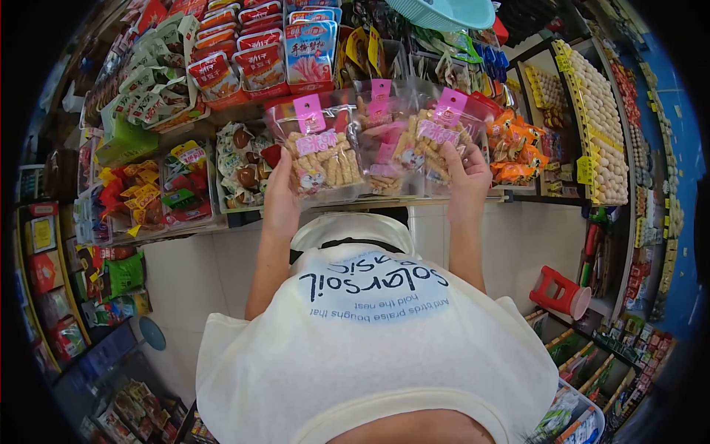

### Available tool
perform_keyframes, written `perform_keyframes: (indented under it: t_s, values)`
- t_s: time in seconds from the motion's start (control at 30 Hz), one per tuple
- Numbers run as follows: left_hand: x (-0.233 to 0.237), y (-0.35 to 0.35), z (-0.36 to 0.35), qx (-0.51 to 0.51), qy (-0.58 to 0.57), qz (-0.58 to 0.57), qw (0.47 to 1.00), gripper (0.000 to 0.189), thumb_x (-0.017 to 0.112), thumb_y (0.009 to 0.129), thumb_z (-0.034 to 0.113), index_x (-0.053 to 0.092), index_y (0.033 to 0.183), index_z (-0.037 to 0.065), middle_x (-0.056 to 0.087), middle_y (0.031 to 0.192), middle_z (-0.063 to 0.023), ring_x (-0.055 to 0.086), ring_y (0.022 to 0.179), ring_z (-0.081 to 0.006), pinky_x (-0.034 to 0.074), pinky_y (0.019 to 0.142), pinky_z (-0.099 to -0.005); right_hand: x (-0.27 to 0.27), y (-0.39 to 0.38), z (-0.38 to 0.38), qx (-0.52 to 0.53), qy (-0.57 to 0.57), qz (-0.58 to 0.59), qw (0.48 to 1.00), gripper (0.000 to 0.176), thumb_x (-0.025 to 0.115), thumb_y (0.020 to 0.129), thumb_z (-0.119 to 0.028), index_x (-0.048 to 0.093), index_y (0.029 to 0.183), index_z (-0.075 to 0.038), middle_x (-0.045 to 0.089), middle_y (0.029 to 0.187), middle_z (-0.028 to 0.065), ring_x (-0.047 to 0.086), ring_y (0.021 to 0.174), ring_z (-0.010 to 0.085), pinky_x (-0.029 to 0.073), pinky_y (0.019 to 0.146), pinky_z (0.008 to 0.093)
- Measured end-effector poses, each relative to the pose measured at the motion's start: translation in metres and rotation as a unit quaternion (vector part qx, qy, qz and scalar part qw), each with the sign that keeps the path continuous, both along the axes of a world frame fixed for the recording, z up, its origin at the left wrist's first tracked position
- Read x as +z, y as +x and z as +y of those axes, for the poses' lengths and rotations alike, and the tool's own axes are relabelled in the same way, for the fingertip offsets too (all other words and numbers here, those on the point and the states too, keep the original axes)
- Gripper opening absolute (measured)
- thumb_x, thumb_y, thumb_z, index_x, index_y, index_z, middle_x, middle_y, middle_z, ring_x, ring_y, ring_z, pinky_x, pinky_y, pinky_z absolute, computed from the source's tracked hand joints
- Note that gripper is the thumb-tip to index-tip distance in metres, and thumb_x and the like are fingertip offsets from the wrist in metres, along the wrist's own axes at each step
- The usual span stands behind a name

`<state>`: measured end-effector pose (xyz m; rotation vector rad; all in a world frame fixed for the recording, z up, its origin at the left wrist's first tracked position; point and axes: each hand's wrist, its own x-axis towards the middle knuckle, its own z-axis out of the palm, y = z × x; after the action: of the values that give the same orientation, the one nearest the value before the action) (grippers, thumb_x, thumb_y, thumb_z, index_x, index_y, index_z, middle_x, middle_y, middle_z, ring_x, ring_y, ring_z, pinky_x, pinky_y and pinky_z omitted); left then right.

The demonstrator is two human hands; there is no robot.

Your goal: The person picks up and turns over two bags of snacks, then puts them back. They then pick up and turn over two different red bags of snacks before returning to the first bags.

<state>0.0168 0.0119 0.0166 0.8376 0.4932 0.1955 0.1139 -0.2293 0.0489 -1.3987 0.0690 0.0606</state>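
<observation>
My left hand [282,194] grips the left edge of a clear snack bag [325,159], its thumb on the front. The bag has pink labels, a cartoon face and light brown stick snacks inside. Another bag of the same kind, a clear snack bag [429,144], is pinched at its right side by my right hand [466,172], thumb in front and fingers partly hidden behind. Between the two, more pink-labelled bags [383,137] stand in the display, partly covered by the held ones. Both held bags are upright, labels facing me.
Red snack packs [259,63] and blue packs [310,52] fill the rows behind. Orange packets [514,148] lie at right, beside trays of eggs [595,96]. A teal basket [447,11] sits at the top. A red stool [558,292] stands on the floor at right.
</observation>
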Motion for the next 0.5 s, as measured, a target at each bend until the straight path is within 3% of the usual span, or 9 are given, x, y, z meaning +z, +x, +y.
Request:
perform_keyframes:
  t_s: [0.17, 0.37, 0.47, 0.5]
  values:
    - [-0.003, 0.001, 0.015, 0.025, -0.009, -0.032, 0.999, 0.041, 0.043, 0.102, 0.037, 0.054, 0.123, 0.003, 0.062, 0.118, -0.0061, 0.061, 0.104, -0.0154, 0.048, 0.088, -0.0306, -0.010, 0.002, -0.010, 0.010, -0.076, -0.017, 0.997, 0.033, 0.068, 0.088, -0.010, 0.058, 0.117, 0.002, 0.067, 0.100, 0.0072, 0.064, 0.088, 0.0100, 0.052, 0.076, 0.0234]
    - [-0.006, 0.002, 0.020, 0.039, -0.001, -0.014, 0.999, 0.043, 0.043, 0.101, 0.037, 0.054, 0.124, 0.003, 0.062, 0.118, -0.0059, 0.061, 0.104, -0.0158, 0.047, 0.090, -0.0315, -0.047, -0.001, -0.005, 0.113, -0.003, 0.020, 0.993, 0.035, 0.068, 0.087, -0.006, 0.055, 0.119, 0.001, 0.066, 0.106, 0.0074, 0.063, 0.097, 0.0129, 0.050, 0.085, 0.0264]
    - [-0.006, 0.002, 0.022, 0.026, -0.002, -0.015, 1.000, 0.042, 0.043, 0.101, 0.037, 0.054, 0.123, 0.003, 0.063, 0.117, -0.0063, 0.061, 0.104, -0.0158, 0.048, 0.089, -0.0315, -0.082, 0.000, -0.005, 0.157, -0.054, 0.050, 0.985, 0.038, 0.069, 0.085, -0.005, 0.053, 0.118, 0.002, 0.066, 0.109, 0.0097, 0.062, 0.101, 0.0148, 0.048, 0.090, 0.0286]
    - [-0.003, 0.001, 0.021, 0.028, -0.002, -0.014, 1.000, 0.042, 0.043, 0.101, 0.037, 0.054, 0.123, 0.003, 0.063, 0.117, -0.0063, 0.061, 0.104, -0.0158, 0.048, 0.089, -0.0315, -0.084, -0.001, -0.003, 0.140, -0.118, -0.007, 0.983, 0.042, 0.071, 0.083, -0.005, 0.052, 0.120, 0.002, 0.065, 0.110, 0.0109, 0.061, 0.103, 0.0164, 0.047, 0.091, 0.0300]
